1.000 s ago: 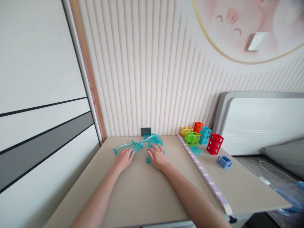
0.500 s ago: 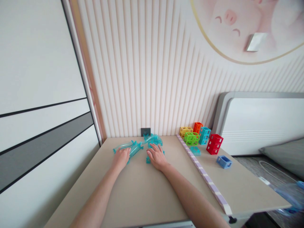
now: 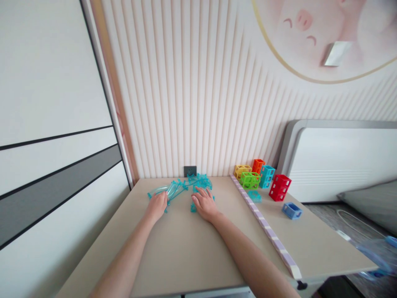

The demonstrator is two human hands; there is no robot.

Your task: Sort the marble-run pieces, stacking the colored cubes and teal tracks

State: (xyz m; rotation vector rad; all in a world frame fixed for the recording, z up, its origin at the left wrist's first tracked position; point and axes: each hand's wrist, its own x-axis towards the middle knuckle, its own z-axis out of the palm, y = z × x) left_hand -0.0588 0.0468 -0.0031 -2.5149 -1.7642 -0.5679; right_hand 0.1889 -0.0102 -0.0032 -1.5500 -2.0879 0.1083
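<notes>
Translucent teal plastic pieces (image 3: 176, 189), long and curved with small clips at their ends, lie on the left half of the table. My left hand (image 3: 157, 204) is closed on the near end of one long piece; its fingertips are partly hidden. To the right, my right hand (image 3: 204, 203) lies flat with fingers extended over small teal pieces (image 3: 193, 207), which it mostly covers. Behind it, more teal pieces (image 3: 201, 181) are heaped near the wall.
A purple-and-white striped strip (image 3: 263, 223) runs down the table (image 3: 186, 256). Right of it stand yellow (image 3: 242, 170), green (image 3: 249, 180), orange (image 3: 258, 165), blue (image 3: 266, 176) and red (image 3: 280, 188) block frames, a low blue frame (image 3: 292, 210) and a flat teal piece (image 3: 254, 196).
My left hand has shifted slightly left, and the long teal piece by it has turned, now showing a thinner, more open outline. My right hand has stayed in place.
</notes>
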